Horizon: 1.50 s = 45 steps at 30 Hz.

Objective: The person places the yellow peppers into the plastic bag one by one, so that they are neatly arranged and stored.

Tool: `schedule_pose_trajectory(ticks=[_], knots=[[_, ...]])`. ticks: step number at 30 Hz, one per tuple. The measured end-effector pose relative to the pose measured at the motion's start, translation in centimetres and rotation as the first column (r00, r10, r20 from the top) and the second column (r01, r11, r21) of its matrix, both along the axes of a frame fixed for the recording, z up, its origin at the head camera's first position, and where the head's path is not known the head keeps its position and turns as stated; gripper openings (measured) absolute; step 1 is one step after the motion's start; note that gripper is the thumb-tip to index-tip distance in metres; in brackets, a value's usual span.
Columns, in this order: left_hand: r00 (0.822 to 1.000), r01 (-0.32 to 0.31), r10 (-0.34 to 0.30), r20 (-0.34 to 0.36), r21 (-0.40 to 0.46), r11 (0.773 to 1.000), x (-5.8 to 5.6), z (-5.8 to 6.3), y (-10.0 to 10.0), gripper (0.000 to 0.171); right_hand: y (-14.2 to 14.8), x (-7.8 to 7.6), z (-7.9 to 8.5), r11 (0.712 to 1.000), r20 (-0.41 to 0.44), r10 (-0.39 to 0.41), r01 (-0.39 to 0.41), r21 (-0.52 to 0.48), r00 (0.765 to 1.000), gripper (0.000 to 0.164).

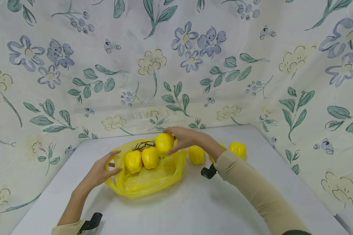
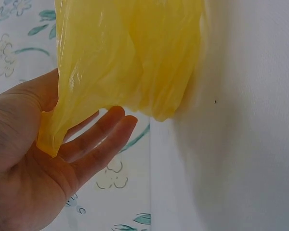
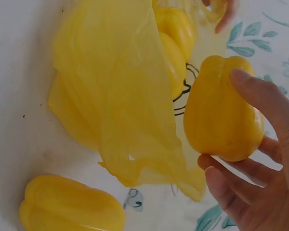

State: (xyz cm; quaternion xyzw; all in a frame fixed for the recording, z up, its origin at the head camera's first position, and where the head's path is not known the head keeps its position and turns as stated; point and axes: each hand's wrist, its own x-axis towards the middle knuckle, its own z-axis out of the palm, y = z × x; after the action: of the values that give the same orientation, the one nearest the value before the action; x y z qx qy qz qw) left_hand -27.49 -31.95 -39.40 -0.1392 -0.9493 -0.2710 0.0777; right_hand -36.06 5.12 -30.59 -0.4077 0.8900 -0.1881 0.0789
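A yellow plastic bag (image 1: 153, 184) lies on the table with its mouth spread toward me. Two yellow bell peppers (image 1: 133, 162) sit side by side inside it. My right hand (image 1: 183, 137) grips another yellow bell pepper (image 3: 224, 108) between thumb and fingers, above the right part of the bag's opening. My left hand (image 1: 101, 169) is at the bag's left side, thumb and fingers spread apart. In the left wrist view, a corner of the bag (image 2: 111, 57) drapes between the thumb and the fingers of the left hand (image 2: 43, 159).
Right of the bag lies a loose yellow bell pepper (image 1: 196, 154), with another yellow pepper (image 1: 238, 150) farther right. One between them is mostly hidden by my right forearm. A flower-printed sheet (image 1: 153, 81) hangs behind the white table (image 1: 194, 209).
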Motion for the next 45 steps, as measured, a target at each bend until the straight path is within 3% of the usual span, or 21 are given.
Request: schedule_pose_trajectory(ticks=[12,45], knots=[[1.000,-0.006,0.006,0.016,-0.005,1.000,-0.3,0.1,0.0,0.070,-0.8,-1.8,-1.1,0.995,0.055,-0.053,0.048,0.087,0.997,0.085],[0.999,-0.025,0.025,0.039,0.015,1.000,0.1,0.1,0.2,0.069,-2.8,-2.3,-3.4,0.965,0.092,-0.178,0.156,0.210,0.980,0.084]])
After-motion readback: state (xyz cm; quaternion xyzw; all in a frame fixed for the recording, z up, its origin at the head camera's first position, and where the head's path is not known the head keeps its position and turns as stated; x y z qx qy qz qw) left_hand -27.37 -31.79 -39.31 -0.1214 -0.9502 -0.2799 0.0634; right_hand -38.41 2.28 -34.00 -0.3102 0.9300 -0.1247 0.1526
